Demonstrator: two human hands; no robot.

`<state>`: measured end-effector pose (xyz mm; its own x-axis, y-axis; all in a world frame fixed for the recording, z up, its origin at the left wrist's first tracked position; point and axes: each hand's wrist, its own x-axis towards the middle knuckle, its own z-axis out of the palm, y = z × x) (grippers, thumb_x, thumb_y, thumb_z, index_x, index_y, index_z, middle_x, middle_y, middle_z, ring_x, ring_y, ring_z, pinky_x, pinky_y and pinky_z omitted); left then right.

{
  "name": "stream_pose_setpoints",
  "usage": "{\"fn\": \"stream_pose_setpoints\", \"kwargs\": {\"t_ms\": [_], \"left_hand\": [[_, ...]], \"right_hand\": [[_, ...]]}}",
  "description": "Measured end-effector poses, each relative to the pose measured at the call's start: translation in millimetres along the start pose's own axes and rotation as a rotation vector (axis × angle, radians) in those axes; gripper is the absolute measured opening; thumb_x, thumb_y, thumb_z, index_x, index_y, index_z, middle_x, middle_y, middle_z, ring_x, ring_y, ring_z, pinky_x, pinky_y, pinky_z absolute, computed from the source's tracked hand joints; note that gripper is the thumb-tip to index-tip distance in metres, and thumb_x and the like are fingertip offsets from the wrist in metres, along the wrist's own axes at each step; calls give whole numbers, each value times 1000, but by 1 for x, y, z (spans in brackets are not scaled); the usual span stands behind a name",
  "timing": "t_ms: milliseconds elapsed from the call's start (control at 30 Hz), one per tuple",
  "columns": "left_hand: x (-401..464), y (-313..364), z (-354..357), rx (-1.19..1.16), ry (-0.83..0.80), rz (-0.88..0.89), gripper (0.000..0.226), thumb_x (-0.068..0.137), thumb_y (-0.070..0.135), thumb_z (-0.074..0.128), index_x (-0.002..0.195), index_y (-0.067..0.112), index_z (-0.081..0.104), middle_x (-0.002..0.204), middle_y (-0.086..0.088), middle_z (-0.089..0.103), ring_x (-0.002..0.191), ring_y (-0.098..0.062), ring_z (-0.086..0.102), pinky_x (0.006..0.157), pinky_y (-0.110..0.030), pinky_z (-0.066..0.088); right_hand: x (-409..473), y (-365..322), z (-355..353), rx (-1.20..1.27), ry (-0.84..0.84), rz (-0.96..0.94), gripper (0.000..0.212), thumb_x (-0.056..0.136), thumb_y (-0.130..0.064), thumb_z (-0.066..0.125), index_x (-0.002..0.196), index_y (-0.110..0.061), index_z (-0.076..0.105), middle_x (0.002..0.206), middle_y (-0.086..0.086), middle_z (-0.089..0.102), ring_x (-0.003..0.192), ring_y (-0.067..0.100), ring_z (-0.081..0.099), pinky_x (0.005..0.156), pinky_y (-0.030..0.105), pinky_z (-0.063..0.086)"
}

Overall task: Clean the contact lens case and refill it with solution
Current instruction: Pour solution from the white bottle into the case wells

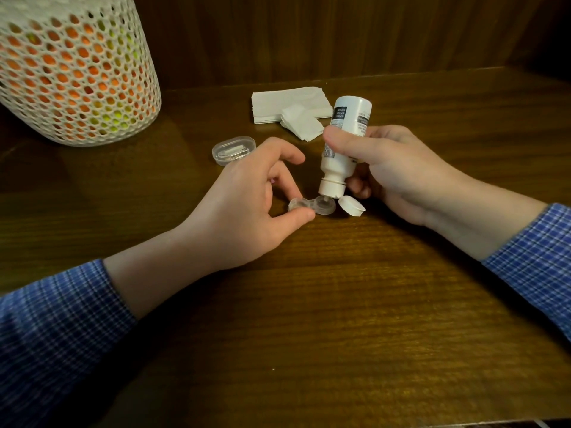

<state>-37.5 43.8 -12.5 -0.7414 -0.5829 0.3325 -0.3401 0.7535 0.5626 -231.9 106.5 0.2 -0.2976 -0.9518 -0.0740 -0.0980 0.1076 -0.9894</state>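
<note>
Centrally, just above the middle of the frame, the left hand (pixel 247 200) pinches the left well of a clear contact lens case (pixel 312 206) between thumb and a curled finger, holding it down on the wooden table (pixel 340 304). The right hand (pixel 398 174) grasps a white solution bottle (pixel 343 143), thumb across its front and fingers wrapped behind, with the bottle tipped upside down. Its nozzle points into the right well of the case, touching or nearly touching it; whether liquid is flowing cannot be told. The bottle's flip cap (pixel 351 206) hangs open on its hinge just right of the case, close to the tabletop.

Both forearms come in from the lower corners of the frame, in blue checked sleeves (pixel 55 329).

Just beyond the left hand's fingers lies a small clear oval plastic box (pixel 234 149) with something pale inside, too blurred to name. Farther back, above centre, a stack of white folded tissues (pixel 289 105) rests on the table, with a smaller folded piece (pixel 301 122) overlapping its near right corner, just left of the bottle's base. In the upper left of the frame stands a white perforated mesh container (pixel 74 69), orange and yellow-green showing through its holes. Dark wooden panelling (pixel 340 32) backs the table.
</note>
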Motion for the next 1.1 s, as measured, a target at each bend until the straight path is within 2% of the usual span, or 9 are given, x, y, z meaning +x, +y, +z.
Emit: {"fn": "stream_pose_setpoints", "kwargs": {"t_ms": [567,700,1100], "left_hand": [[0,1,-1,10,2,-6,61,83,29,83,135,15,54,92,10,73,51,-16,58,50,-15,47],[0,1,-1,8,1,-9,61,83,27,83,135,14,54,92,9,73,49,-14,57,54,-7,44],[1,1,-1,-1,-2,-14,62,83,28,84,136,13,54,93,9,74,49,-13,58,54,-5,43]], "right_hand": [[-1,-2,-1,25,1,15,25,94,-41,70,95,-16,71,65,-7,68,48,6,52,44,18,41],[0,-3,-1,38,13,28,26,94,-41,70,97,-15,71,64,-6,67,48,6,52,44,18,41],[2,-2,-4,140,8,81,30,91,-43,72,102,-14,68,66,-5,67,48,6,50,44,19,40]]}}
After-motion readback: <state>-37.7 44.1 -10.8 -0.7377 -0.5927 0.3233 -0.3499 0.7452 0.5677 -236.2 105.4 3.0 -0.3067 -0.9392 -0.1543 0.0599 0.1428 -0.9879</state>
